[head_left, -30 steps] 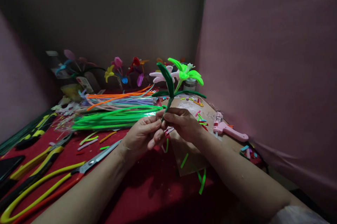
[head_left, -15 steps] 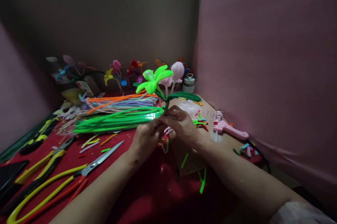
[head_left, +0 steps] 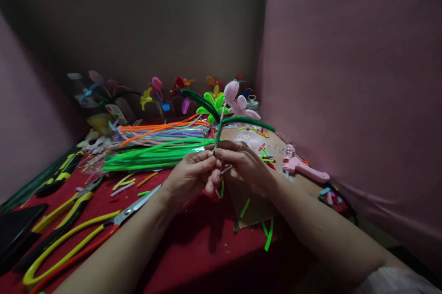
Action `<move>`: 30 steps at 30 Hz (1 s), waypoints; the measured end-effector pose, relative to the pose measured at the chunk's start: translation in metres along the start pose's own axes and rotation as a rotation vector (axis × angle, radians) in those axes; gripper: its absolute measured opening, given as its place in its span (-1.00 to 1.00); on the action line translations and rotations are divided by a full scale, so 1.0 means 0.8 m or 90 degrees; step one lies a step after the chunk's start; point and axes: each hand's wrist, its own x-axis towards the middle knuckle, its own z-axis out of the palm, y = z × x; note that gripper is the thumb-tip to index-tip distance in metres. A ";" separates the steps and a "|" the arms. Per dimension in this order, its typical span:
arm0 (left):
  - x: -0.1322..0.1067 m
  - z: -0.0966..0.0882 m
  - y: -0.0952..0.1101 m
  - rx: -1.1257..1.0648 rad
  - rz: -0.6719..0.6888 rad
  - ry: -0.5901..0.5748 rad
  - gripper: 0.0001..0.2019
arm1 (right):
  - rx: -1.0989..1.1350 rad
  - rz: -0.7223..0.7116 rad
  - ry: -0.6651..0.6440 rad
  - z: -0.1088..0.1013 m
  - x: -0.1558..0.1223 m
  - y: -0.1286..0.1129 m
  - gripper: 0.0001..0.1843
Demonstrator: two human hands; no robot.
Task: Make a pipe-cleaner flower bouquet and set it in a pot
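Between my two hands stands a pipe-cleaner flower stem, upright above the table. It bears a pale pink bud, a pale pink open flower, a bright green flower and dark green leaves. My left hand pinches the stem's lower end between thumb and fingers. My right hand is closed on the same stem from the other side, its thumb close to the left fingertips. The stem's bottom end is hidden by the fingers.
Scissors and pliers lie on the red cloth at left. Bundles of green pipe cleaners sit behind my hands. A pink glue gun rests on the board at right. Finished flowers line the back wall.
The flower stem has been turned in my fingers: the green flower now faces away behind the leaves, and a second dark leaf shows at left. The left hand's fingers have opened out somewhat.
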 end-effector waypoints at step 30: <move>0.008 0.005 -0.003 0.373 0.037 0.230 -0.76 | -0.049 0.042 0.133 0.001 0.009 0.011 -0.68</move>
